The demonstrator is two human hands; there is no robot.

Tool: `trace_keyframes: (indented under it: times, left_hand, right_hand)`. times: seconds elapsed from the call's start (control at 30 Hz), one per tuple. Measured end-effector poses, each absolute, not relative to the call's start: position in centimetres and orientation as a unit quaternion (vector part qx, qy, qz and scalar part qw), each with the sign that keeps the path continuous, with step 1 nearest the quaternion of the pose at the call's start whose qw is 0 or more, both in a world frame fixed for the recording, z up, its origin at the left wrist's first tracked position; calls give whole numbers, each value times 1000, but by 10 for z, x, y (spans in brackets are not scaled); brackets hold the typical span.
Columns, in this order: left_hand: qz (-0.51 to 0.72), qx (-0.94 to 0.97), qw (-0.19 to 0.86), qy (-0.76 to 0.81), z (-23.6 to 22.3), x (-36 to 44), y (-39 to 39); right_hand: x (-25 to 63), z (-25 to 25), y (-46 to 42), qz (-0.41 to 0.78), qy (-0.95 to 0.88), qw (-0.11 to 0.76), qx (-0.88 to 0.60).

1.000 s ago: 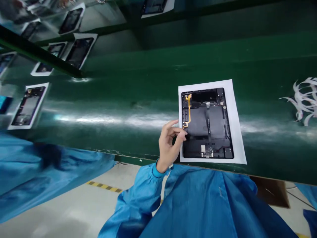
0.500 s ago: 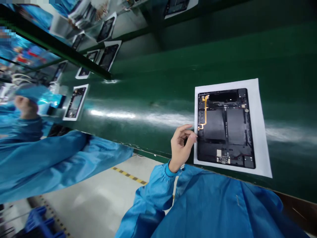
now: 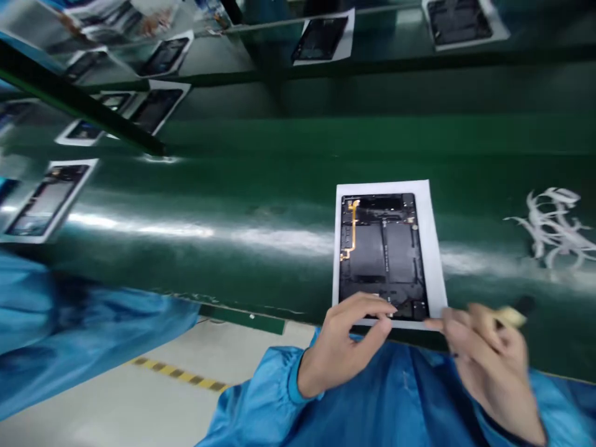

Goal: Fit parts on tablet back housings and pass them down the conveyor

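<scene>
An opened tablet [image 3: 365, 248], with black inner parts and an orange flat cable, lies on a white sheet [image 3: 435, 273] near the bench's front edge. My left hand [image 3: 347, 341] reaches over the tablet's lower edge. Its thumb and fingertips come close together in a pinch by the small board there; what is between them, if anything, is too small to name. My right hand [image 3: 488, 360], blurred, is closed at the sheet's lower right corner. From its fingers sticks out a pale yellow tool [image 3: 512, 315] with a dark end, its kind unclear.
A tangle of thin white strips [image 3: 556, 226] lies on the green bench [image 3: 261, 186] to the right. Another opened tablet [image 3: 49, 198] rests on a sheet at left. A green post [image 3: 125, 130] rises beyond it. A co-worker's blue sleeve [image 3: 93, 335] is at lower left.
The view has swung right, bringing the white strips into sight. My right hand has appeared with the pale yellow tool. My left hand has moved from the tablet's left side to its lower edge.
</scene>
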State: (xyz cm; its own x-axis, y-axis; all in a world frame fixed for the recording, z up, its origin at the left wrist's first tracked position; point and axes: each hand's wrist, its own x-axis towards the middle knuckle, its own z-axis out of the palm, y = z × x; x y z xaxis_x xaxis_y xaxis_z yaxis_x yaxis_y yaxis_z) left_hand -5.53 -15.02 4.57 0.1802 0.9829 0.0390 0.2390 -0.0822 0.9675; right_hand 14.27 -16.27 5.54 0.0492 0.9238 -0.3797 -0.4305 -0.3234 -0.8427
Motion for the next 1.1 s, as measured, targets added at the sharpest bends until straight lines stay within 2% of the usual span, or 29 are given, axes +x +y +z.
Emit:
trace_keyframes:
  times: [0.23, 0.47, 1.1]
  left_hand:
    - [328, 572, 548, 514, 45, -41, -146]
    - [354, 558, 531, 531, 33, -39, -151]
    - [352, 577, 506, 536, 40, -37, -165]
  right_hand:
    - [123, 43, -134, 718, -198, 492, -450]
    - [120, 37, -139, 735, -195, 480, -437]
    - [120, 34, -151, 743, -212, 479, -416]
